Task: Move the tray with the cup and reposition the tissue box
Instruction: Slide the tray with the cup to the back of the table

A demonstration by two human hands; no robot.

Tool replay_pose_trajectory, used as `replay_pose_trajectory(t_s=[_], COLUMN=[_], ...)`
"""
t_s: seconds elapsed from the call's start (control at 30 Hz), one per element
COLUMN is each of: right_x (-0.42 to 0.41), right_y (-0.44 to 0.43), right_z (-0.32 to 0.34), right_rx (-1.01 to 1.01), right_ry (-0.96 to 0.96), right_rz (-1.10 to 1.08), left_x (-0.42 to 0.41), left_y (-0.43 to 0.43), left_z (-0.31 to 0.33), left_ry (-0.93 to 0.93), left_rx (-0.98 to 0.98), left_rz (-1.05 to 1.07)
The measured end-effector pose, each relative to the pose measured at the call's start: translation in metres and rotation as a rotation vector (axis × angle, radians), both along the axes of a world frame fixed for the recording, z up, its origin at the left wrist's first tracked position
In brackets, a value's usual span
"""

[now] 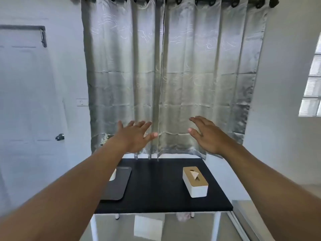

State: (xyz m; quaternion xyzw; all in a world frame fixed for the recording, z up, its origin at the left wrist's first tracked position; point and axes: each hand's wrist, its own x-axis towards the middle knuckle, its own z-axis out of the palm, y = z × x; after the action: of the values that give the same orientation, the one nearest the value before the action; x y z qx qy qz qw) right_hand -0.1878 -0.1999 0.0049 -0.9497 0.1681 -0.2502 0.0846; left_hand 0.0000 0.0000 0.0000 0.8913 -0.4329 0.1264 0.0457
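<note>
Left hand: raised in the air, palm facing away, fingers spread, grasping nothing. Right hand: likewise raised, fingers extended and loosely spread, grasping nothing. The two hands are level with each other and apart, both seen against the lower part of the curtain, well above the table surface. Both forearms are bare and reach forward from the near corners of the view.

Black table: below and beyond the arms, its far edge close to the curtain hem.

Tray: dark, flat, with rounded corners, lying on the left side of the table. Its left part is hidden behind the left forearm.

Cup: only a small white portion shows beside the forearm, over the far part of the tray. Whether it stands upright cannot be told.

Tissue box: white body with a tan lid, resting on the right side of the table, well apart from the tray. One tissue stands up through the slot in the lid. Neither hand touches the box, the tray or the cup.

Surroundings: grey curtain in two panels hung from a dark rod on the far wall. White door with a dark handle on the left. Window at the right edge. Wall switch between door and curtain.
</note>
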Motion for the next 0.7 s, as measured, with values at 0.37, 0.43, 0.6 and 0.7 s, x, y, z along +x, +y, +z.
replay_pose_trajectory(t_s=[0.37,0.43,0.6,0.7], right_x=[0.079,0.094,0.133,0.157], right_y=[-0.016,-0.017,-0.014,-0.010], right_z=[-0.012,-0.014,-0.018,-0.019], right_rx=[-0.002,0.001,0.028,0.049], right_ry=[0.062,0.067,0.084,0.094], right_rz=[0.029,0.035,0.056,0.080], left_x=[0.065,0.077,0.116,0.139], left_y=[-0.012,-0.013,-0.013,-0.013], left_z=[-0.008,-0.011,-0.014,-0.014], left_ry=[-0.018,-0.008,-0.009,-0.011], left_rx=[0.012,0.015,0.015,0.025], left_rz=[0.044,0.049,0.069,0.084])
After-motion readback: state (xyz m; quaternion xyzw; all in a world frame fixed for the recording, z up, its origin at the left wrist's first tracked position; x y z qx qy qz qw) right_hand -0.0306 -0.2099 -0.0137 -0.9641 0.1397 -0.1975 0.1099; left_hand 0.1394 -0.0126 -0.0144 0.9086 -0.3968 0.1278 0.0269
